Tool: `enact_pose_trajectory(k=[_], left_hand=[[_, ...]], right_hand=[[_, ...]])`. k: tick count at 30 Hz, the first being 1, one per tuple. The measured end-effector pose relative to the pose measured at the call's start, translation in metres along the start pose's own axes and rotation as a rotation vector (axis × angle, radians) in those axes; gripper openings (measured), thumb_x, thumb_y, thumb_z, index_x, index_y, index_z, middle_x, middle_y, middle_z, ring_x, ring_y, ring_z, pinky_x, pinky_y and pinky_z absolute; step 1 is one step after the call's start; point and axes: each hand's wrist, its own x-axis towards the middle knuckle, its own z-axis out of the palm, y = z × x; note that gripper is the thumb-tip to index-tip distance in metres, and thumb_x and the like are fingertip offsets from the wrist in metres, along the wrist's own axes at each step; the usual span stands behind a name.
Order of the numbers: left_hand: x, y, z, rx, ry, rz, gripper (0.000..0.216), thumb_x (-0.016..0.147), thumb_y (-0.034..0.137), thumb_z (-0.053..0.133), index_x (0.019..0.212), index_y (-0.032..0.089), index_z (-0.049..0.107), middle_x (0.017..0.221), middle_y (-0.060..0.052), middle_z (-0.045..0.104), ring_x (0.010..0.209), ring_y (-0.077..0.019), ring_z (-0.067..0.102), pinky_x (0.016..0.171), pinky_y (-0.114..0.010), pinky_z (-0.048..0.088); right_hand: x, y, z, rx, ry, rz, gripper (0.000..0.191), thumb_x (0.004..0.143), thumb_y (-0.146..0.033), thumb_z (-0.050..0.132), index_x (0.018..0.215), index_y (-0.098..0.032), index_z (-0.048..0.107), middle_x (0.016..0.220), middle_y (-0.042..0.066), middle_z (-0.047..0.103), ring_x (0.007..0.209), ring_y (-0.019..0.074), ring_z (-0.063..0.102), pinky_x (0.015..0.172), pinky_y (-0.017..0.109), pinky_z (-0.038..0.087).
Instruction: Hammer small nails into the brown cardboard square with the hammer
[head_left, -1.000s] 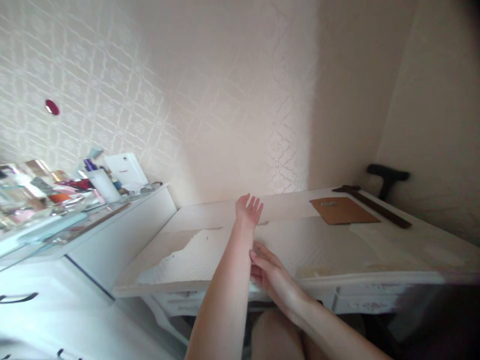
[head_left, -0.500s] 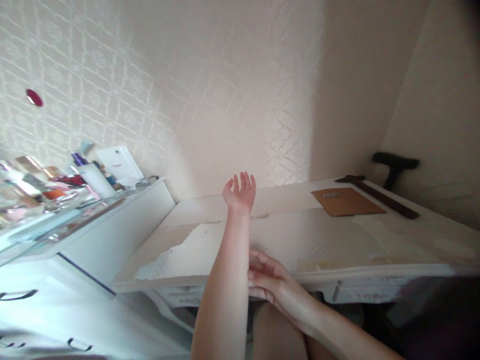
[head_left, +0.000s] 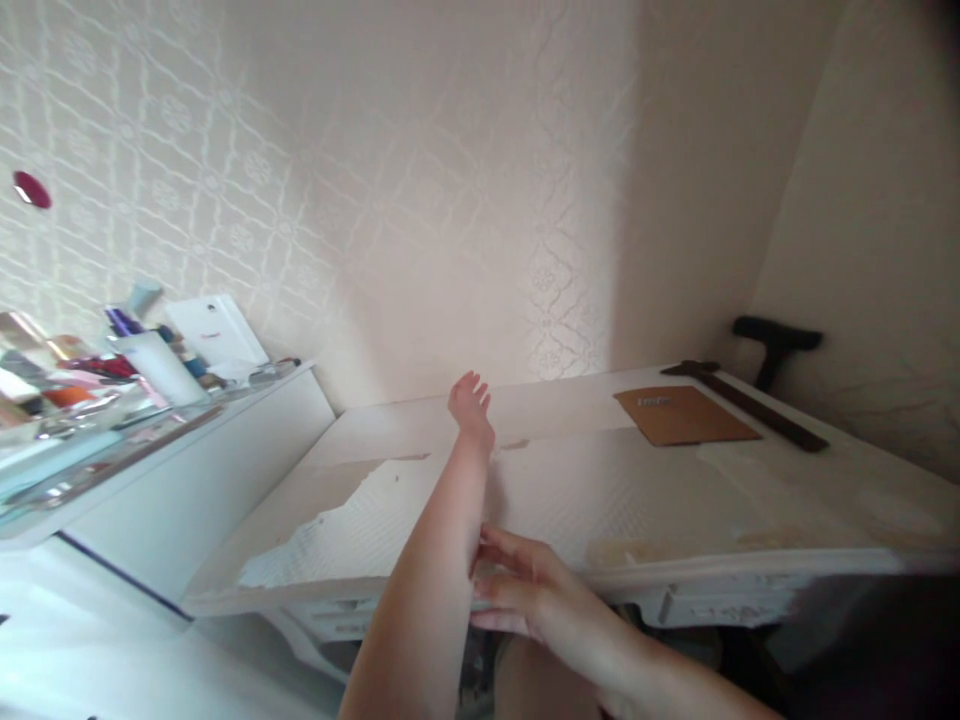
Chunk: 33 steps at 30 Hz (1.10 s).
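Observation:
My left arm stretches forward over the desk. At its end my left hand [head_left: 471, 405] is raised, turned at the wrist, with its fingers loosely apart and nothing in them. My right hand [head_left: 525, 590] is beside the left forearm [head_left: 431, 570], fingertips touching its inner side near the desk's front edge. The right fingers are spread and slightly bent, holding no object. Below both arms lies the white desk [head_left: 562, 480], its top covered in part by a torn, textured white sheet [head_left: 337, 530].
A brown clipboard-like board [head_left: 686, 415] lies at the right, beside a dark long strip [head_left: 765, 405]. A black T-shaped handle [head_left: 776, 345] stands in the corner. At left, a white cabinet [head_left: 210, 490] bears bottles, tubes and a white box [head_left: 217, 332]. The patterned wall [head_left: 420, 200] rises behind.
My left hand has turned at the wrist, its palm less toward me, and the forearm leans more. My right hand stays at the forearm, slightly lower. The view has shifted a little right.

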Motion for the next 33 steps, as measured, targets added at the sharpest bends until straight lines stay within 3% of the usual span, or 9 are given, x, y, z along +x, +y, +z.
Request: enact_pose_trajectory(k=[4, 7, 11, 14, 19, 28, 33], left_hand=[[0.019, -0.006, -0.001, 0.35, -0.086, 0.294, 0.016, 0.076, 0.022, 0.05, 0.089, 0.018, 0.058, 0.097, -0.005, 0.062, 0.082, -0.0145, 0.06, 0.079, -0.03, 0.045], [0.03, -0.007, 0.003, 0.575, -0.144, 0.454, 0.018, 0.074, 0.016, 0.048, 0.088, 0.017, 0.059, 0.094, -0.005, 0.063, 0.078, -0.0146, 0.06, 0.079, -0.03, 0.045], [0.038, -0.008, 0.012, 0.79, -0.199, 0.536, 0.022, 0.073, 0.012, 0.047, 0.091, 0.017, 0.06, 0.096, -0.005, 0.064, 0.073, -0.0144, 0.06, 0.077, -0.029, 0.045], [0.04, -0.008, 0.017, 0.943, -0.245, 0.581, 0.023, 0.074, 0.01, 0.048, 0.093, 0.017, 0.06, 0.095, -0.005, 0.064, 0.07, -0.0141, 0.059, 0.078, -0.029, 0.045], [0.041, -0.015, 0.019, 1.157, -0.373, 0.74, 0.024, 0.075, 0.008, 0.048, 0.092, 0.018, 0.061, 0.097, -0.004, 0.061, 0.069, -0.0128, 0.058, 0.078, -0.028, 0.045], [0.031, -0.03, 0.016, 1.153, -0.516, 0.743, 0.02, 0.073, 0.007, 0.05, 0.08, 0.021, 0.063, 0.095, -0.005, 0.057, 0.076, -0.017, 0.058, 0.084, -0.032, 0.043], [0.022, -0.028, 0.003, 1.154, -0.587, 0.683, 0.016, 0.069, 0.006, 0.056, 0.074, 0.021, 0.061, 0.098, -0.007, 0.057, 0.093, -0.0229, 0.055, 0.098, -0.038, 0.032]], right_hand=[[0.009, -0.003, 0.001, 0.147, -0.032, 0.111, 0.036, 0.055, -0.019, 0.07, 0.09, -0.017, 0.063, 0.084, 0.002, 0.061, 0.073, 0.0122, 0.056, 0.071, 0.026, 0.043], [0.026, -0.007, 0.003, 0.283, 0.022, 0.15, 0.027, 0.056, -0.022, 0.069, 0.081, -0.015, 0.061, 0.073, 0.001, 0.058, 0.066, 0.0116, 0.054, 0.065, 0.023, 0.042], [0.06, -0.016, -0.001, 0.365, 0.125, 0.174, 0.021, 0.074, -0.034, 0.063, 0.075, -0.013, 0.06, 0.068, 0.002, 0.057, 0.061, 0.0104, 0.052, 0.059, 0.021, 0.041], [0.08, -0.024, -0.011, 0.335, 0.066, 0.192, 0.025, 0.082, -0.037, 0.059, 0.079, -0.013, 0.06, 0.067, 0.002, 0.057, 0.06, 0.0103, 0.053, 0.06, 0.021, 0.042], [0.093, -0.03, -0.025, 0.27, -0.022, 0.188, 0.026, 0.083, -0.037, 0.06, 0.08, -0.012, 0.06, 0.068, 0.002, 0.06, 0.06, 0.0115, 0.057, 0.061, 0.023, 0.044], [0.088, -0.03, -0.034, 0.16, -0.039, 0.18, 0.033, 0.076, -0.045, 0.064, 0.078, -0.012, 0.058, 0.064, 0.001, 0.058, 0.059, 0.0113, 0.056, 0.064, 0.025, 0.047], [0.077, -0.04, -0.045, -0.192, -0.03, 0.243, 0.04, 0.079, -0.054, 0.055, 0.069, -0.016, 0.055, 0.055, -0.001, 0.052, 0.051, 0.0141, 0.055, 0.059, 0.031, 0.048]])
